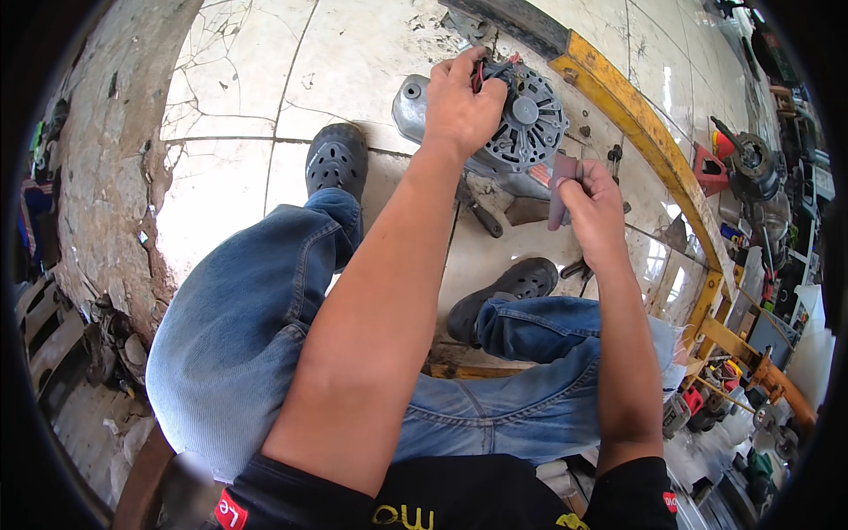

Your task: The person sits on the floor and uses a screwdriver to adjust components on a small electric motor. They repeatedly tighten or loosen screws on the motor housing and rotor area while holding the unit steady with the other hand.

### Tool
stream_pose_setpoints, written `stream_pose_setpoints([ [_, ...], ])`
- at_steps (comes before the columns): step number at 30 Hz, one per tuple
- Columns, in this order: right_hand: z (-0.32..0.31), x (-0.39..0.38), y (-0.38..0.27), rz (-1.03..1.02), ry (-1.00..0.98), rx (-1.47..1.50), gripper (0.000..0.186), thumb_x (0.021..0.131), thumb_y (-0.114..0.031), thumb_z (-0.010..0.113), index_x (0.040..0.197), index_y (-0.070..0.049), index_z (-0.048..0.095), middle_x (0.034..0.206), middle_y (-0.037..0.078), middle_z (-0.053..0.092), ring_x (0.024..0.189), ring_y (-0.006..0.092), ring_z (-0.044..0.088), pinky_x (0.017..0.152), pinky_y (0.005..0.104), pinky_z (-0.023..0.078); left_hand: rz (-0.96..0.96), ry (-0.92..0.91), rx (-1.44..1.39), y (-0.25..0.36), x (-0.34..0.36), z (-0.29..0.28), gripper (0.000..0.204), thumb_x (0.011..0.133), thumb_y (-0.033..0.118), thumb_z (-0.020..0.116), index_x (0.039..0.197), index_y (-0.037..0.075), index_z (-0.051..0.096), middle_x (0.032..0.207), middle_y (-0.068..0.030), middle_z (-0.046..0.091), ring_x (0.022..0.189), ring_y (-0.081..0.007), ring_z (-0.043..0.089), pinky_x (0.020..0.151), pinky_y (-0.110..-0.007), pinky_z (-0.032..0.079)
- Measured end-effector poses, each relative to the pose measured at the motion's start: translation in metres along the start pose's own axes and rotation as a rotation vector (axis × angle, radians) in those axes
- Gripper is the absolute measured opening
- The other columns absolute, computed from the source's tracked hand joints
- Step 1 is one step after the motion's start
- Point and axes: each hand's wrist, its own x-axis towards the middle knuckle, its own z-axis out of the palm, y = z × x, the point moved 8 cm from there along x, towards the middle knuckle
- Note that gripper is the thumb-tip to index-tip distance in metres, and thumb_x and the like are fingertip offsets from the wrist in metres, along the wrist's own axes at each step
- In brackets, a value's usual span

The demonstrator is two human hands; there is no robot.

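Note:
In front of me on the tiled floor stands an electric motor (526,110) with a round, slotted grey end cover and a hub in its middle. My left hand (464,104) grips its upper left side, fingers curled by a dark part with red wires (497,78). A smooth grey metal housing (410,110) shows just left of that hand. Just right of the motor, my right hand (594,201) pinches a folded grey-brown sheet that looks like sandpaper (560,196) between thumb and fingers. The sheet is close to the motor's lower right; whether they touch I cannot tell.
A tool with a dark handle (486,221) lies below the motor. A yellow metal frame (636,124) curves along the right, with tools and machine parts (760,177) beyond it. My shoes (336,161) rest on the tiles. Rough, broken concrete (115,177) runs along the left.

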Motion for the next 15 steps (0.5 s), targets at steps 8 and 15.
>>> stream_pose_setpoints([
  [8, -0.008, 0.001, -0.007, -0.043, 0.096, 0.219, 0.020, 0.092, -0.007, 0.055, 0.111, 0.000, 0.057, 0.097, 0.010, 0.068, 0.069, 0.0102, 0.058, 0.059, 0.0265, 0.046, -0.033, -0.132, -0.084, -0.006, 0.014, 0.007, 0.053, 0.084, 0.030, 0.057, 0.131, 0.006, 0.065, 0.137, -0.0229, 0.056, 0.125, -0.0351, 0.055, 0.110, -0.039, 0.042],
  [15, -0.011, 0.006, -0.003, -0.088, 0.044, 0.130, 0.016, 0.095, -0.009, 0.054, 0.108, -0.001, 0.060, 0.096, 0.006, 0.068, 0.068, 0.0086, 0.054, 0.062, 0.0238, 0.044, -0.088, -0.217, 0.057, 0.018, 0.017, 0.015, 0.051, 0.089, 0.043, 0.060, 0.119, 0.004, 0.072, 0.117, -0.0226, 0.071, 0.111, -0.0362, 0.067, 0.101, -0.039, 0.050],
])
